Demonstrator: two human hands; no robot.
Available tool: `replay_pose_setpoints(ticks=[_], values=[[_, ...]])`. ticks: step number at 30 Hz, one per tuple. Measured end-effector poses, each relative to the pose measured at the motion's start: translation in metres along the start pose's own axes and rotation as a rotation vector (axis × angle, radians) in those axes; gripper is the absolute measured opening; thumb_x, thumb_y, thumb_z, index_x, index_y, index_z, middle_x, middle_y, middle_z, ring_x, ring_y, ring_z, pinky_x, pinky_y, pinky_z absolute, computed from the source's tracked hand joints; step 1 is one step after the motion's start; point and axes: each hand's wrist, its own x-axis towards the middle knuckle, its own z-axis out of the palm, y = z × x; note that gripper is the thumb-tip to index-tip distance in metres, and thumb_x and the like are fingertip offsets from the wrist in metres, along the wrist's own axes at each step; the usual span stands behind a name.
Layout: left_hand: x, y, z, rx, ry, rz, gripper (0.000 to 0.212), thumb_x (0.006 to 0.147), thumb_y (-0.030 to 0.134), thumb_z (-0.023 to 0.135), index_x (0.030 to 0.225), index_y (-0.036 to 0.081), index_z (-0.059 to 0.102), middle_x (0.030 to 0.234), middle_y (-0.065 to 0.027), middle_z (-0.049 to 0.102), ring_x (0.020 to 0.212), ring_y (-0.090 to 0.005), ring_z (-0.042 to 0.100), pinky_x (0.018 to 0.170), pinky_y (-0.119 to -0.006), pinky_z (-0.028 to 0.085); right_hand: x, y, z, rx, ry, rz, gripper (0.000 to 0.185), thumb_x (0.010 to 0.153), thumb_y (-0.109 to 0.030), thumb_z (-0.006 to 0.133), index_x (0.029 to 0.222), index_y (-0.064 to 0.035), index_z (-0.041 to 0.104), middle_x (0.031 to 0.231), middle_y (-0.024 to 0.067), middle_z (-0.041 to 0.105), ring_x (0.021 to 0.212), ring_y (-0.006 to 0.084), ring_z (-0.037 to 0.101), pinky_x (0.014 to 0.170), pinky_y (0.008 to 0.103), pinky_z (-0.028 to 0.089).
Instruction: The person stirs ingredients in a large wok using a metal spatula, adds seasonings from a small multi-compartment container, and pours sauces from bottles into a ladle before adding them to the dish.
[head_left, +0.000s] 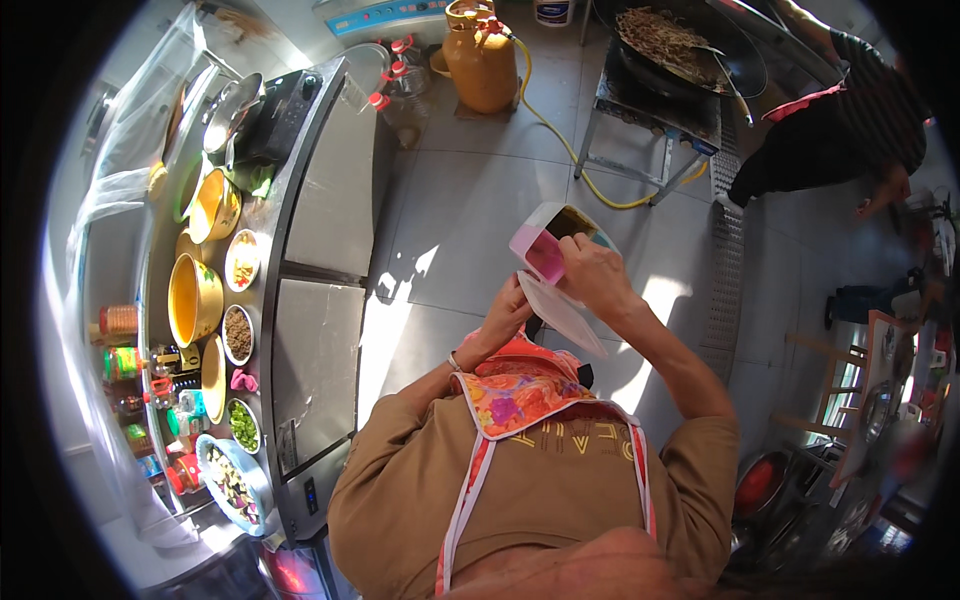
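In front of the floral apron (501, 401), both of my hands are raised over the tiled floor. My left hand (504, 315) holds a translucent plastic lid (559, 311) by its upper edge. My right hand (598, 274) grips the near wall of a pink and white plastic container (538, 244), its fingers at the rim. The container is tilted, with its opening partly in view and a dark, yellowish inside. Its contents cannot be made out. The lid hangs just below the container, apart from its opening.
At left, a steel counter (281, 225) bears yellow bowls (196, 300) and small food bowls. An orange gas cylinder (484, 71) with a yellow hose (559, 139) stands ahead. A wok (675, 45) of food sits on a burner stand (660, 112); a person (832, 127) is beside it.
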Motion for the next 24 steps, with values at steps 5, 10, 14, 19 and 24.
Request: replay_pose_setpoints(ticks=[5,10,14,19,24], values=[[0.09,0.006,-0.001,0.115,0.137,0.115,0.026,0.08,0.009,0.057,0.104,0.001,0.056,0.117,-0.016,0.046,0.105,-0.0326,0.047,0.088,-0.035,0.039,0.058,0.057,-0.002,-0.044,-0.097,0.017,0.013,0.075,-0.007,0.056,0.084,-0.0009,0.05,0.084,0.0168,0.058,0.073,0.0348,0.06,0.064,0.0413,0.049],[0.188,0.004,-0.001,0.172,0.195,0.197,0.026,0.079,0.009,0.058,0.105,0.002,0.057,0.116,-0.0172,0.047,0.105,-0.0334,0.047,0.089,-0.037,0.039,0.125,0.116,-0.037,-0.133,-0.107,0.126,0.009,0.073,-0.005,0.055,0.082,-0.0007,0.054,0.081,0.0208,0.061,0.075,0.0355,0.061,0.067,0.0424,0.049],[0.242,0.009,-0.007,0.219,0.206,0.205,0.026,0.078,0.008,0.059,0.104,0.002,0.057,0.116,-0.0184,0.047,0.105,-0.0339,0.048,0.089,-0.038,0.039,0.172,0.165,-0.038,-0.063,-0.227,0.126,0.015,0.075,-0.012,0.057,0.083,-0.0001,0.055,0.079,0.02,0.061,0.074,0.0373,0.06,0.064,0.0435,0.048],[0.287,0.0,-0.014,0.262,0.229,0.164,0.026,0.078,0.009,0.06,0.103,0.002,0.058,0.117,-0.02,0.046,0.105,-0.0347,0.047,0.089,-0.038,0.039,0.215,0.202,-0.037,0.297,-0.263,0.124,0.017,0.074,-0.013,0.052,0.081,-0.0003,0.061,0.077,0.0193,0.062,0.075,0.0366,0.059,0.067,0.044,0.046],[0.318,-0.004,-0.016,0.252,0.239,0.122,0.025,0.079,0.009,0.06,0.103,0.003,0.058,0.117,-0.021,0.046,0.105,-0.0348,0.048,0.089,-0.038,0.039,0.235,0.245,-0.024,0.613,-0.243,0.212,0.022,0.076,-0.015,0.052,0.09,-0.0001,0.062,0.069,0.0173,0.061,0.061,0.0281,0.061,0.055,0.038,0.045]])
